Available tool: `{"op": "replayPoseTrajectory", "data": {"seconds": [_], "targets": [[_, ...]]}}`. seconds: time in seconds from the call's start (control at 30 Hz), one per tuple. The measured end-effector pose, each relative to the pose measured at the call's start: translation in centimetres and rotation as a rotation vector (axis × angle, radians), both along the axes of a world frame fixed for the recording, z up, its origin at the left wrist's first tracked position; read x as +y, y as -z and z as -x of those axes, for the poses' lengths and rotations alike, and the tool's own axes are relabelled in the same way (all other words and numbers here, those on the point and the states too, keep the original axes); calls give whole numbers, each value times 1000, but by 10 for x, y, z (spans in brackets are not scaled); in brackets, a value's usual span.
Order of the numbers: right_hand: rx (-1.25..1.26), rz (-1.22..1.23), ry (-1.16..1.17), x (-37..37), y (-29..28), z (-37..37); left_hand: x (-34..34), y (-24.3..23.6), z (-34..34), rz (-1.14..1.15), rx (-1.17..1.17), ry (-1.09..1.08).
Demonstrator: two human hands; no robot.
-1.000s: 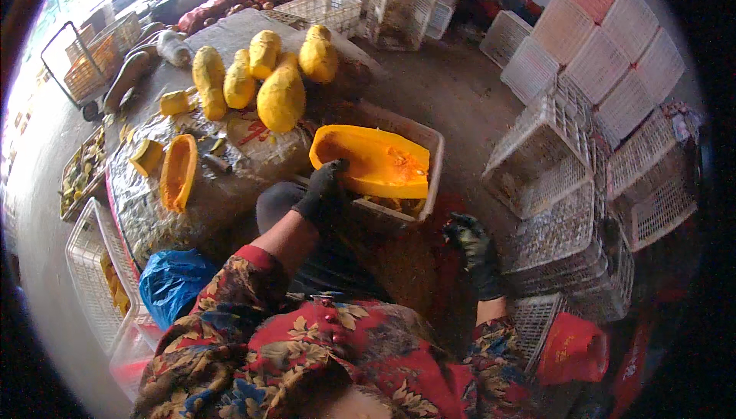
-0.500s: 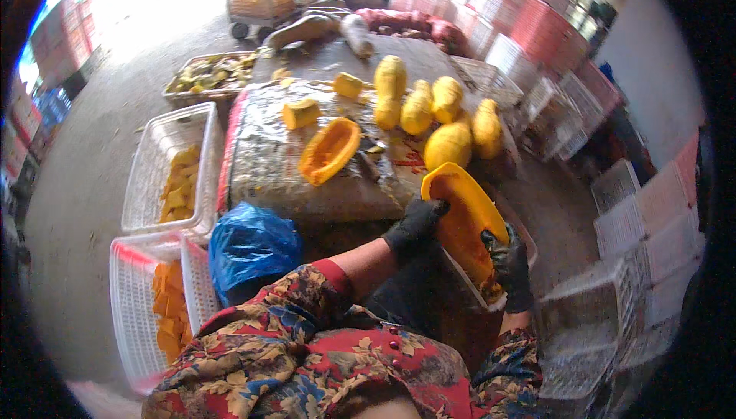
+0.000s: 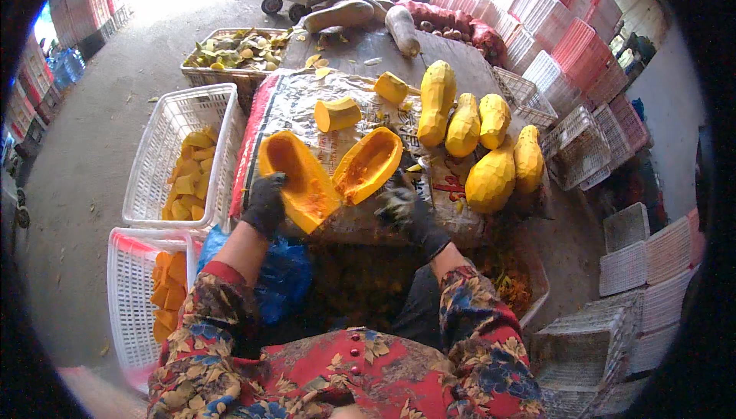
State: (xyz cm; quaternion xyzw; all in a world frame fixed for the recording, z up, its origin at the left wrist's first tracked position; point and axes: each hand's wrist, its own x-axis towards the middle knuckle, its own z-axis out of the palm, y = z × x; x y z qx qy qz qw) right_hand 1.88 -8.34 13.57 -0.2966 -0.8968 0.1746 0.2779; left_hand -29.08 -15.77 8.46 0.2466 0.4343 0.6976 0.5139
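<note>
Gripping hollowed squash half point(image 3: 295, 177) at near left edge of counter point(image 3: 452, 49), left hand point(image 3: 264, 206) with fingers clamped on its left side, second half point(image 3: 371, 164) just right of it, right hand point(image 3: 414, 220) blurred nearby, cannot tell its fingers' state, peeled squashes point(image 3: 491, 181) farther right.

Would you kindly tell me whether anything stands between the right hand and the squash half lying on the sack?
Nothing visible does: the right hand, somewhat blurred, is just to the lower right of the lying half. The other half, in the left hand, is on its opposite side.
</note>
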Motion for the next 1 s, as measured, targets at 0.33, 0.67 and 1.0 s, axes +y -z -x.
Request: {"op": "replayPoseTrajectory", "data": {"seconds": [0.33,0.67,1.0], "targets": [[-491,111,807,125,75,-38,34,34,21,-4,-42,-109],[-149,114,345,119,17,26,62,18,24,334,491,-261],[-829,-66,59,50,-7,202,55,-10,22,508,755,-196]]}}
